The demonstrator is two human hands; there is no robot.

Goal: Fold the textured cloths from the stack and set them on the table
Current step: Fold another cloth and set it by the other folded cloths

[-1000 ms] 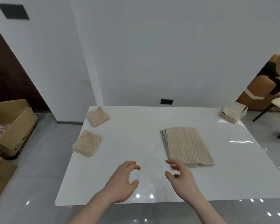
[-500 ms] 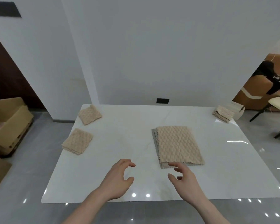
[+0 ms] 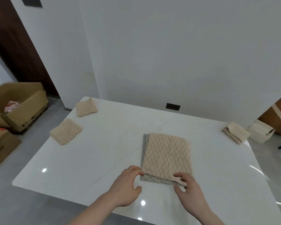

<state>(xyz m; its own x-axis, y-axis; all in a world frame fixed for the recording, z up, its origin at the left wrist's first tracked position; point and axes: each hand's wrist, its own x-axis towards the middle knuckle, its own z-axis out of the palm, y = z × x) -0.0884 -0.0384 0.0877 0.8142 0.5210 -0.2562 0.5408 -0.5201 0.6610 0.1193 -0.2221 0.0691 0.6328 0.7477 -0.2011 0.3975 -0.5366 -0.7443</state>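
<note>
Hands reached stack (image 3: 167,157); folded cloths (image 3: 66,132) left.

Cloths laid out across the table (image 3: 104,159)

A stack (image 3: 166,157) is set centre-right, both hands at its near edge – left hand (image 3: 126,187), right hand (image 3: 189,190); two folded cloths (image 3: 66,131) (image 3: 86,108) are placed far left, a pile (image 3: 235,133) far right.

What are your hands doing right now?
Left hand and right hand at cloth near edge, grip unclear. Cloth flat. Nothing blocking.
</note>
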